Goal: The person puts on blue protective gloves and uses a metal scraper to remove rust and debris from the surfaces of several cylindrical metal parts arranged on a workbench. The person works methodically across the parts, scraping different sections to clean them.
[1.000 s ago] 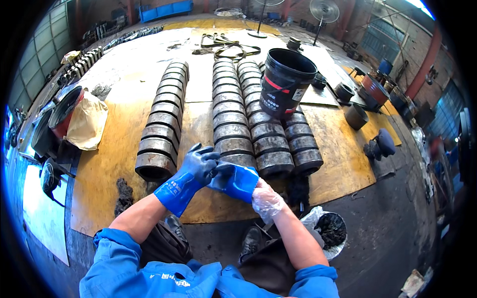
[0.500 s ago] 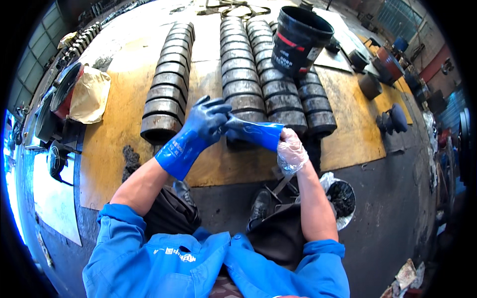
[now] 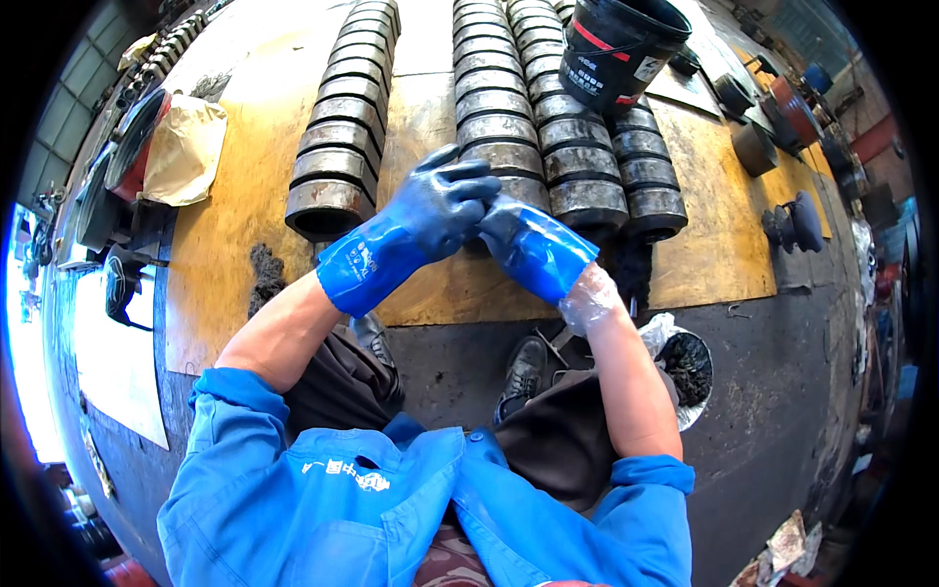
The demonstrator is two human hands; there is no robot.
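Observation:
My left hand [image 3: 442, 201], in a long blue rubber glove, is closed over the finger end of a second blue rubber glove [image 3: 540, 247]. Inside that second glove is my right hand [image 3: 514, 227]; its fingers are mostly hidden behind the left one. Thin clear plastic [image 3: 591, 296] shows around my right wrist below the blue cuff. Both hands meet in front of the middle row of metal rings [image 3: 501, 161]. Their gloves are darkened toward the fingers.
More rows of thick metal rings lie left [image 3: 333, 166] and right [image 3: 584, 161] on yellowish boards. A black bucket [image 3: 621, 59] stands on the right rows. Beside my right knee is a lined bin [image 3: 696, 416] with dark matter. Brown paper [image 3: 183, 152] lies left.
My right hand, earlier in clear plastic and holding the blue glove's cuff, has slid into that glove. The cuff now reaches its wrist. The view has shifted slightly.

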